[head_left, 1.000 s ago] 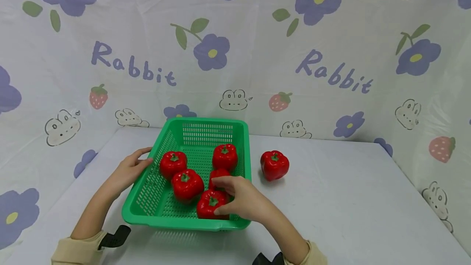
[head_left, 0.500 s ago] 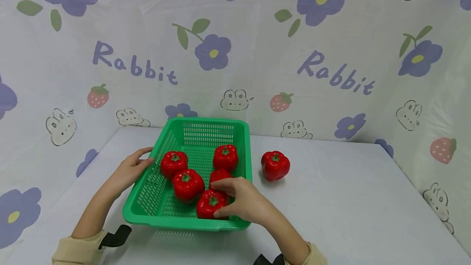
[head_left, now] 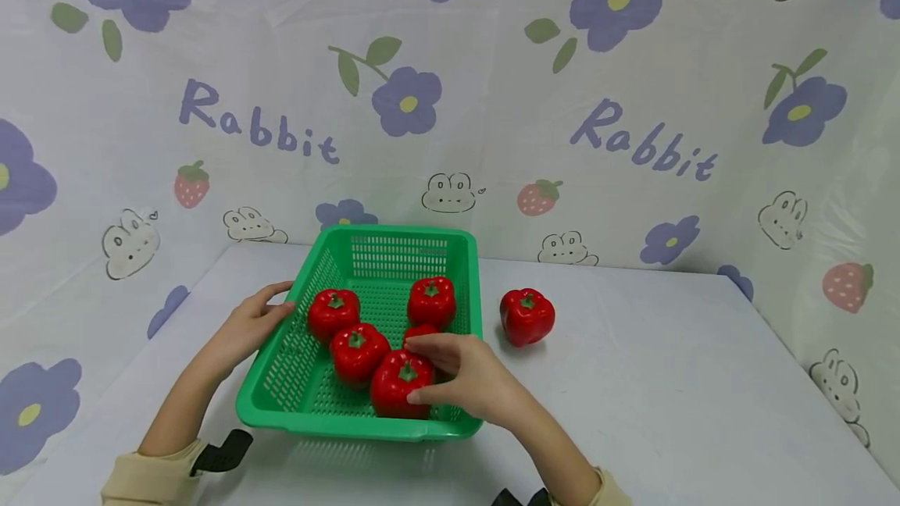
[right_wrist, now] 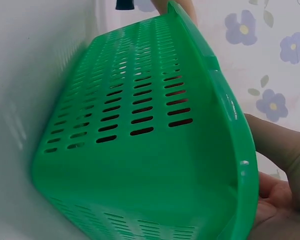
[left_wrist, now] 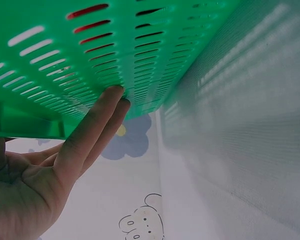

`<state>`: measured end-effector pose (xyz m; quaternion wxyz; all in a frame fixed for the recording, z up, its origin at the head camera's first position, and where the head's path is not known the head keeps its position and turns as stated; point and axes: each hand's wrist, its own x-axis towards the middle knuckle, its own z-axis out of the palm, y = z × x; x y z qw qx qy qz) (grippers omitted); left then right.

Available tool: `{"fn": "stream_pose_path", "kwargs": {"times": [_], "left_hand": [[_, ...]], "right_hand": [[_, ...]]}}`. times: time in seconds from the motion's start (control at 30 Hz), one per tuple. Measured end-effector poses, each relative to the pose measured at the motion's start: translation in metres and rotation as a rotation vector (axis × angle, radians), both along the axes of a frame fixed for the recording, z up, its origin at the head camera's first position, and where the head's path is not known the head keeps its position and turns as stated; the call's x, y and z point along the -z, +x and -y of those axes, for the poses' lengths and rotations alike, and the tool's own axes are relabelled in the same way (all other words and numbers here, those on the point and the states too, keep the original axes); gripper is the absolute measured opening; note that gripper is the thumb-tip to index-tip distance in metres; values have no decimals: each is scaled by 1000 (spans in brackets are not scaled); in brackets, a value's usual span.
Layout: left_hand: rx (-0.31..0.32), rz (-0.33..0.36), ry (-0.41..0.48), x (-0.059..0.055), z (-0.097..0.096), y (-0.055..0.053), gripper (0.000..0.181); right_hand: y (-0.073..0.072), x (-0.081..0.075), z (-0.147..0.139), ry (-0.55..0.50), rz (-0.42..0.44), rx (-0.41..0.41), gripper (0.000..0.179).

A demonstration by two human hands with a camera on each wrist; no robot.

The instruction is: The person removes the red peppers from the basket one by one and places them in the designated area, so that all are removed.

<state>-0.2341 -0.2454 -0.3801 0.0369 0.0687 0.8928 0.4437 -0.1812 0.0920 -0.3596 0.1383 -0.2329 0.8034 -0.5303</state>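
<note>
A green slotted plastic basket stands on the table with several red bell peppers in it. My left hand holds its left side. In the left wrist view, two straight fingers lie along the outer wall, with the thumb side at the rim. My right hand reaches over the right front corner, thumb and fingers around the front bell pepper. Behind those fingers, another pepper is mostly hidden. More peppers sit at the left, middle and back right.
One more red bell pepper lies on the white table, right of the basket. A patterned cloth with flowers and rabbits hangs behind. Black straps with camera mounts sit at the wrists.
The front pepper has shifted slightly left and upward in the right hand. That hand's back and wrist have moved a little to the right. The left hand keeps its place on the basket.
</note>
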Motion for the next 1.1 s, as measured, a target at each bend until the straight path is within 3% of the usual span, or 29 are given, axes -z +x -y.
{"fn": "stream_pose_path", "kwargs": {"times": [0.5,0.9,1.1], "left_hand": [[3,0,4,2,1,-1,60],[-2,0,7,2,0,0,60],[-3,0,4,1,0,0,60]], "right_hand": [[-2,-23,-17,-114,-65,135,62],[-16,-37,-53,-107,-148,262,62],[-22,-42,-74,-101,-141,357,62]]}}
